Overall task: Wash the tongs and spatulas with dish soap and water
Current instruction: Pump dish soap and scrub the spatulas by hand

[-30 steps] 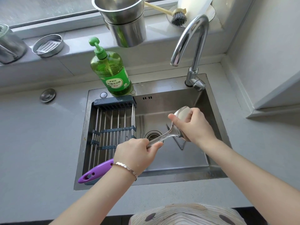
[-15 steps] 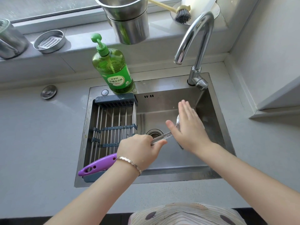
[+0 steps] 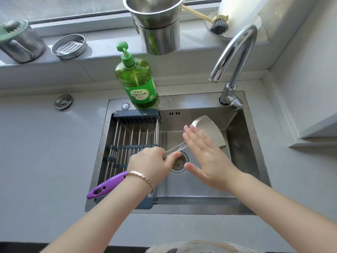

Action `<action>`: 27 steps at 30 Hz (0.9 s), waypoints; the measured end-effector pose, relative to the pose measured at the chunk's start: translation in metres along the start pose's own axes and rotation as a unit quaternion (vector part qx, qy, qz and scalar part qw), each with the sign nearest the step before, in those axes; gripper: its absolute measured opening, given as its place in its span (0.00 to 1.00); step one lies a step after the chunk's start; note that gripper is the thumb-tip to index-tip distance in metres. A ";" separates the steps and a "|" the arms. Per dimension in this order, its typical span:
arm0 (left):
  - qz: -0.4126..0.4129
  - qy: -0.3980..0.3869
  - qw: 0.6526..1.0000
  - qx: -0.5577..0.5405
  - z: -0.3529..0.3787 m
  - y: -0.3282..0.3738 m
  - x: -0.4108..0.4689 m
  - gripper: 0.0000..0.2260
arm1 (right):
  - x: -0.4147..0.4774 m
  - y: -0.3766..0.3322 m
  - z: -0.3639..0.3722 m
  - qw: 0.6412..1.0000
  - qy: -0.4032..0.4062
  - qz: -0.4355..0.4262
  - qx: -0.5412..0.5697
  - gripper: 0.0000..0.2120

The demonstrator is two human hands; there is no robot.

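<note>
A grey kitchen counter [image 3: 36, 152] surrounds a steel sink [image 3: 242, 157] under a window ledge, and everything happens over the basin in the middle of the frame. The left hand's [image 3: 151, 165] fingers are curled tight around the metal shank of a spatula [image 3: 212, 129], just above the drain [image 3: 179, 162]. The purple handle sticks out past the wrist toward the lower left, and the blade is tipped up toward the upper right. Holding it there likely keeps the tool steady and lets drips fall into the basin. The right hand [image 3: 209, 157] is flat with straight, spread fingers and grips nothing. It lies over the neck and near edge of the blade, as if to rub the surface with the palm, but whether skin meets metal cannot be told. A wire rack [image 3: 131, 141] spans the left part of the sink, probably waiting for washed pieces. The green soap bottle [image 3: 136, 83] stands on the back rim above the rack, within easy reach. The tap [image 3: 235, 57] arches over the upper right corner, and no water can be seen coming from it. No tongs are visible, so that part of the job appears to lie elsewhere.
</note>
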State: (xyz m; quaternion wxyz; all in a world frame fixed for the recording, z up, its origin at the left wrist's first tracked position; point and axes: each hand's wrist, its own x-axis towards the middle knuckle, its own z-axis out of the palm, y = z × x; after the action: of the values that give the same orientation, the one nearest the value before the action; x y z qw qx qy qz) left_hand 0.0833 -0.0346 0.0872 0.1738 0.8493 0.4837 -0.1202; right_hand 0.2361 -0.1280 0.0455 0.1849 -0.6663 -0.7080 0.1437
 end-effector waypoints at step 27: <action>-0.023 -0.107 0.986 -0.128 -0.037 -0.082 0.087 0.11 | 0.332 -0.039 -0.079 0.670 -0.081 0.392 0.625 0.16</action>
State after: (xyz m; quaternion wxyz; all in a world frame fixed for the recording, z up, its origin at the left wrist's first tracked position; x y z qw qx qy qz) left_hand 0.0579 0.0873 0.0743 0.3288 0.7911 0.4931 -0.1510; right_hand 0.2227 0.1963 0.1562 0.4264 -0.5969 -0.1386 0.6654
